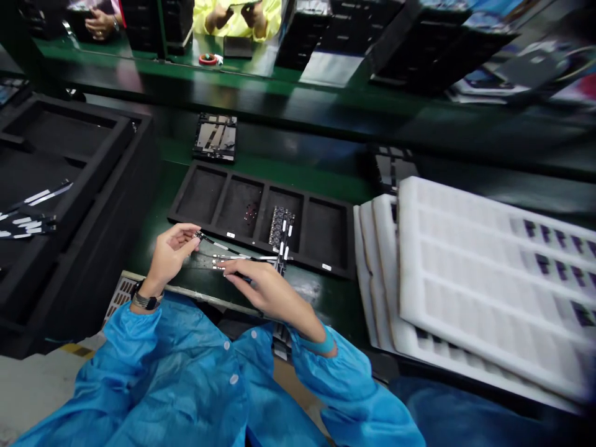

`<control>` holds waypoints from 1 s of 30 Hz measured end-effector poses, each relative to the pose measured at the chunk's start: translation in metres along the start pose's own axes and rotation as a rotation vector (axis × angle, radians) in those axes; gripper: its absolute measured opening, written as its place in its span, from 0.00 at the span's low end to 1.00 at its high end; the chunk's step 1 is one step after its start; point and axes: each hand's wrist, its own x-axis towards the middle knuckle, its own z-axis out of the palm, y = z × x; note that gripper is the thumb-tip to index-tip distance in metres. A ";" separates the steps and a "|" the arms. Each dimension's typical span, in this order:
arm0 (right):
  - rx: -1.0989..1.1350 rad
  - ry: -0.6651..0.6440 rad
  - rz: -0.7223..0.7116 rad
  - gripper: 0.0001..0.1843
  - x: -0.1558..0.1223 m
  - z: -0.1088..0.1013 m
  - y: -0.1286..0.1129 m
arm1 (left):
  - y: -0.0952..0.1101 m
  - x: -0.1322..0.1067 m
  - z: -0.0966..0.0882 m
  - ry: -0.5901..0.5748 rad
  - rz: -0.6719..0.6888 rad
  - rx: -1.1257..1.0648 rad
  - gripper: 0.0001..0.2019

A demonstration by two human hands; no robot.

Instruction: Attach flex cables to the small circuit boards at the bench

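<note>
My left hand [172, 251] pinches the small connector end of a thin black flex cable [221, 246] with white strips, its tail running right. My right hand [265, 285] has its thumb and fingers closed on the ends of other flex cables [251, 257] just above the green bench. Behind both hands lies a black foam tray [261, 245] divided into several compartments. One holds a stack of small dark circuit parts [281, 226], with more strips hanging over the tray's front edge; another holds a few tiny reddish pieces [250, 213].
Stacked black foam trays [125, 180] stand at left, with loose flex cables [32, 223] in the top one. White foam trays [447, 267] are piled at right. Small stacks of flat parts [215, 138] sit behind. Across the bench, a person in yellow [237, 15] works.
</note>
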 end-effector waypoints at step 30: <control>0.310 0.302 0.167 0.11 0.052 -0.035 0.068 | 0.003 0.089 0.049 -0.568 -0.027 0.089 0.13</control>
